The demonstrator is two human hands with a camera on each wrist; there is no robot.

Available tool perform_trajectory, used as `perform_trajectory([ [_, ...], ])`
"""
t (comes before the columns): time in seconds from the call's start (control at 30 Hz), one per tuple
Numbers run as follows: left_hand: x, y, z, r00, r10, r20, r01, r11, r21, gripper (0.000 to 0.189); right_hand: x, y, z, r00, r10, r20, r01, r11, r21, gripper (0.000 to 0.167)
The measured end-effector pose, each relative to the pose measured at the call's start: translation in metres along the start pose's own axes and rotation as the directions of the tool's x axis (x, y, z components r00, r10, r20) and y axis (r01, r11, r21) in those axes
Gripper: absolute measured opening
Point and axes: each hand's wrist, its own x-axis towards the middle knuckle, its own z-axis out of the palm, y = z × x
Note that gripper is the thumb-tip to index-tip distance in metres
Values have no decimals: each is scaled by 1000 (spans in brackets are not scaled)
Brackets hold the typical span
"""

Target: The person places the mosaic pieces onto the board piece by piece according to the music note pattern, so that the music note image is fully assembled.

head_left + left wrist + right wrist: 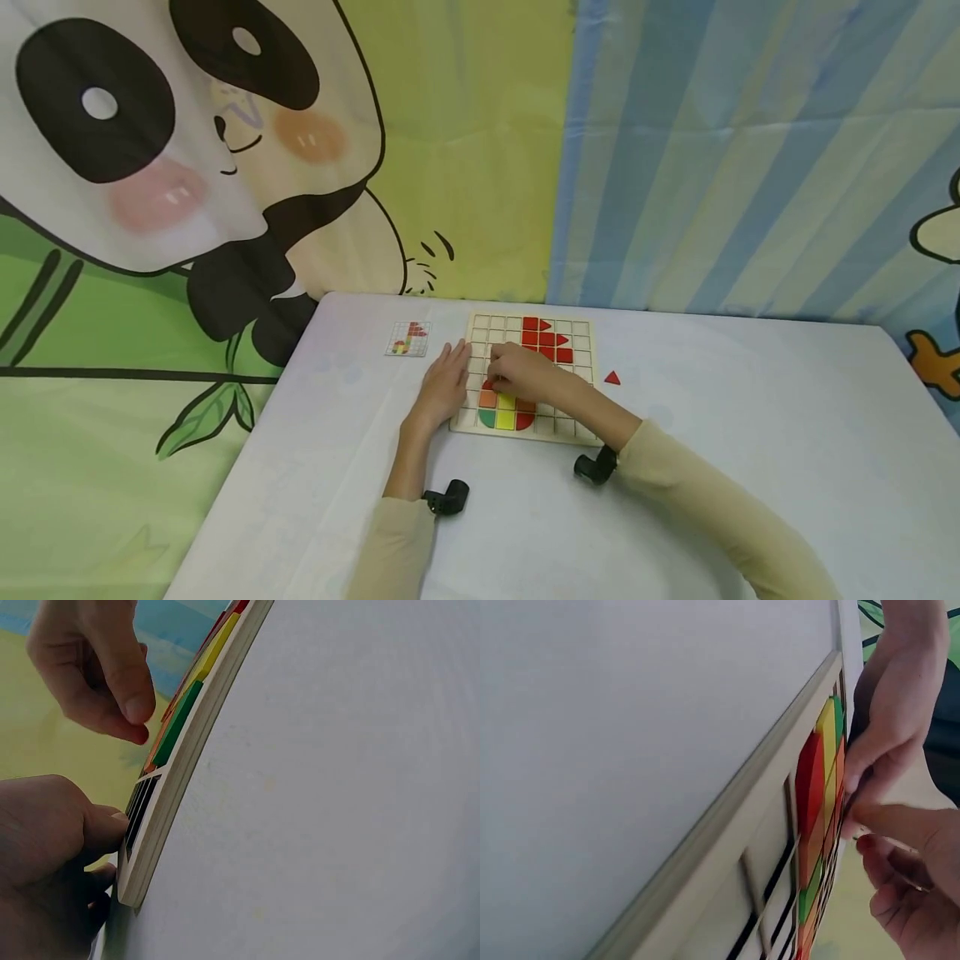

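A wooden grid board (460, 426) lies on the table, partly filled with flat coloured pieces. My left hand (444, 388) rests along its left edge, fingers extended; in the left wrist view the thumb (105, 825) touches the rim. Over the board's left part, my right hand (525, 372) has curled fingers and pinches a small red piece (488, 385), which shows only partly at the fingertips. Just below it sit an orange square (487, 399), a yellow piece (506, 417), a green rounded piece (487, 418) and a red rounded piece (525, 420). Red squares and triangles (547, 340) fill cells near the top.
A loose red triangle (612, 378) lies on the table right of the board. Left of the board is a small pattern card (408, 339) with a coloured grid picture. The white table (750, 400) ends at a printed cloth backdrop (480, 167).
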Motion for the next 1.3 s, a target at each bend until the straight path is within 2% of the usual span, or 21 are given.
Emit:
perform_trajectory([
  [0.17, 1, 3, 0, 1000, 7, 3, -7, 1000, 10, 53, -47, 19, -11, 997, 22, -75, -18, 998, 60, 20],
  [0.27, 1, 4, -1, 1000, 3, 10, -4, 1000, 15, 53, -83, 33, -15, 991, 86, -98, -78, 994, 81, 22],
  [0.4, 1, 2, -3, 1000, -16, 8, 16, 1000, 18, 53, -122, 49, -17, 982, 154, -108, -148, 987, 58, 22],
  [0.63, 0, 2, -2, 1000, -13, 9, 13, 1000, -18, 53, -165, 68, -20, 973, 186, -139, -186, 982, 17, 20],
  [0.8, -1, 3, -1, 1000, -6, 10, 7, 1000, -16, 53, -180, 77, -18, 973, 155, -171, -161, 987, -18, 21],
  [0.97, -1, 4, -1, 1000, 3, 2, -3, 1000, -9, 53, -185, 83, -16, 977, 118, -177, -126, 991, -35, 32],
  [1.13, -1, 4, -2, 1000, -12, 5, 12, 1000, -12, 53, -179, 87, -17, 985, 36, -168, -46, 997, -56, 46],
  [1.23, -1, 4, -1, 1000, -14, -1, 14, 1000, -17, 53, -171, 89, -18, 987, 1, -158, -11, 998, -67, 44],
  [1.3, -2, 5, -1, 1000, -12, -2, 12, 1000, -19, 53, -167, 89, -19, 989, 5, -147, -16, 997, -76, 41],
])
